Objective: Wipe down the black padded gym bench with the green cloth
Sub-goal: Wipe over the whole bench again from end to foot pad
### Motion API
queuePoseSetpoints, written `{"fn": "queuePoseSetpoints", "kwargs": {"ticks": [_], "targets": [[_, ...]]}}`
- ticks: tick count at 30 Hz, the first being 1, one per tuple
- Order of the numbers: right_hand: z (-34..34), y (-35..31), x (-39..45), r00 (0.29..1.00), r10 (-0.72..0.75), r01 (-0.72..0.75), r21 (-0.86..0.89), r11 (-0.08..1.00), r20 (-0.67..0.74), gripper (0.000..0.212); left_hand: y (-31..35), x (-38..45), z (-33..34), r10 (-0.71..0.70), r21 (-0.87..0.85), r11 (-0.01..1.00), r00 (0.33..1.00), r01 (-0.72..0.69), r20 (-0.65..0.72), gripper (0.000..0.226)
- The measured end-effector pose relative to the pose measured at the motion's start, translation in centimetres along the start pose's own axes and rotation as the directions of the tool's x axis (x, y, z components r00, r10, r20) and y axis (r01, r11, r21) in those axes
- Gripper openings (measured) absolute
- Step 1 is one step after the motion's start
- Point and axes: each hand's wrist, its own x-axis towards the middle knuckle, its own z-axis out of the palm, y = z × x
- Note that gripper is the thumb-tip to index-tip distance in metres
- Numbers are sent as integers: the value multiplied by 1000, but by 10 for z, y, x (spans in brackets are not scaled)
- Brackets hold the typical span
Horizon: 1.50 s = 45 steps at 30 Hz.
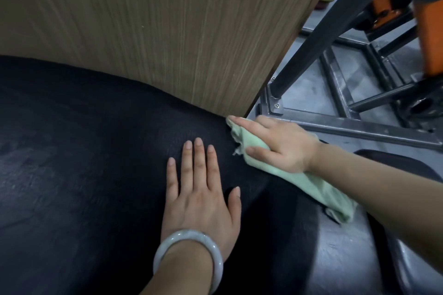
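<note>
The black padded bench [84, 163] fills the lower left of the head view. My left hand [201, 194] lies flat on its pad with straight, spread fingers; a pale bangle sits on that wrist. My right hand [275, 146] presses the light green cloth [311, 184] onto the bench's right edge, close to the corner of a wooden panel. The thumb and fingers wrap over the bunched cloth, and its loose end trails back under my right forearm.
A wood-grain panel [155, 31] stands right behind the bench. To the right, a grey metal frame [347, 124] with black bars [335, 31] and orange parts [429, 31] stands on the grey floor. Another black pad [407, 165] lies under my right forearm.
</note>
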Motion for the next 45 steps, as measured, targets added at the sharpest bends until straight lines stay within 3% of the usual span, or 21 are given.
{"fn": "queuePoseSetpoints", "kwargs": {"ticks": [4, 10, 14, 21, 29, 33, 36, 41, 45], "targets": [[1, 6, -13, 998, 41, -38, 70, 997, -44, 61, -1, -1, 1, 10, 25, 1000, 1000, -9, -15, 73], [0, 49, -78, 995, 96, -97, 109, 989, 9, 64, -1, -1, 1, 11, 10, 1000, 1000, -10, -12, 72], [-1, 40, -53, 998, 54, -56, 58, 997, 35, 66, -1, -1, 1, 9, 24, 1000, 1000, -9, -4, 72], [5, 11, -13, 998, -26, 27, 15, 1000, -54, 65, 0, -1, 0, 11, 48, 999, 1000, -11, 1, 72], [-1, 51, -69, 997, -32, 29, 46, 998, 68, 65, -1, -1, 1, 5, 27, 1000, 1000, -5, -2, 73], [-8, 47, -41, 988, -97, 92, 50, 995, 117, 70, 0, 1, 0, 5, 32, 999, 1000, -5, 1, 73], [-3, 31, -11, 988, -139, 136, 34, 990, 71, 70, 0, 1, 0, 9, 39, 999, 1000, -9, 11, 73], [-1, 33, -32, 990, -135, 135, -10, 991, 44, 64, -2, 0, 1, 21, 62, 998, 1000, -22, 1, 72], [-3, 60, -78, 995, -49, 47, 28, 999, 85, 64, -2, -1, 1, 24, 52, 998, 1000, -24, -4, 72]]}}
